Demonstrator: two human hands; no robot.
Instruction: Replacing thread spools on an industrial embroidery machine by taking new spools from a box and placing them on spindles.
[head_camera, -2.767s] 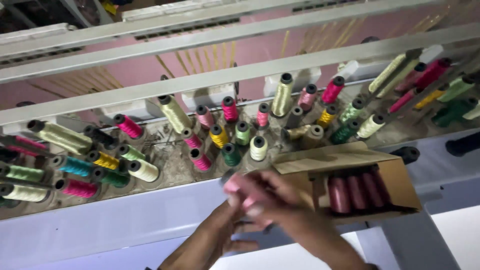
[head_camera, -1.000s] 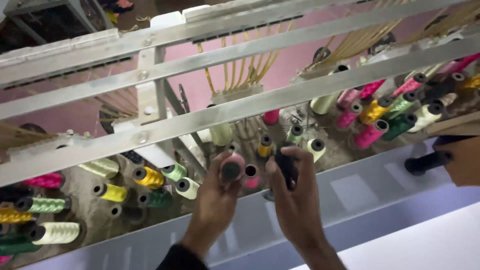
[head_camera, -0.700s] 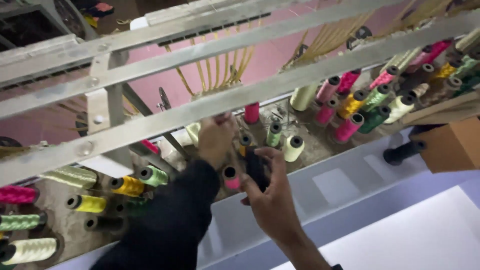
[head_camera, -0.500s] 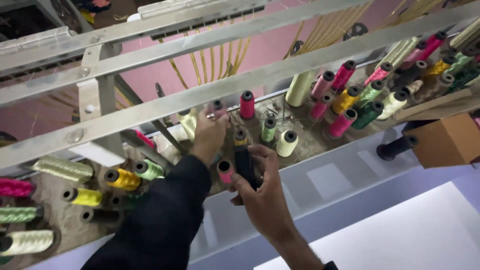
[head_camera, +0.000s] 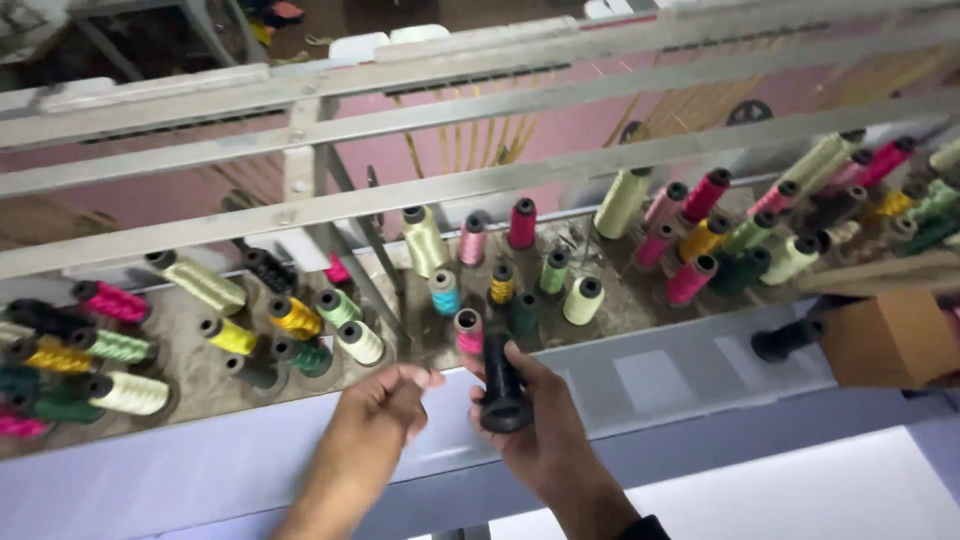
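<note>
Look past the work and you see grey metal rails (head_camera: 480, 180) running slantwise across the view, joined by an upright bracket (head_camera: 300, 165). Behind them lies a pink surface (head_camera: 560, 135) crossed by strands of yellowish thread (head_camera: 500, 135). Under the rails, a dusty grey-brown shelf (head_camera: 200, 385) carries rows of thread cones (head_camera: 700, 235) in many colours. In front of the shelf runs a pale lavender ledge (head_camera: 650, 380). A brown cardboard box (head_camera: 890, 340) sits at your right. The light is soft and even.
</note>
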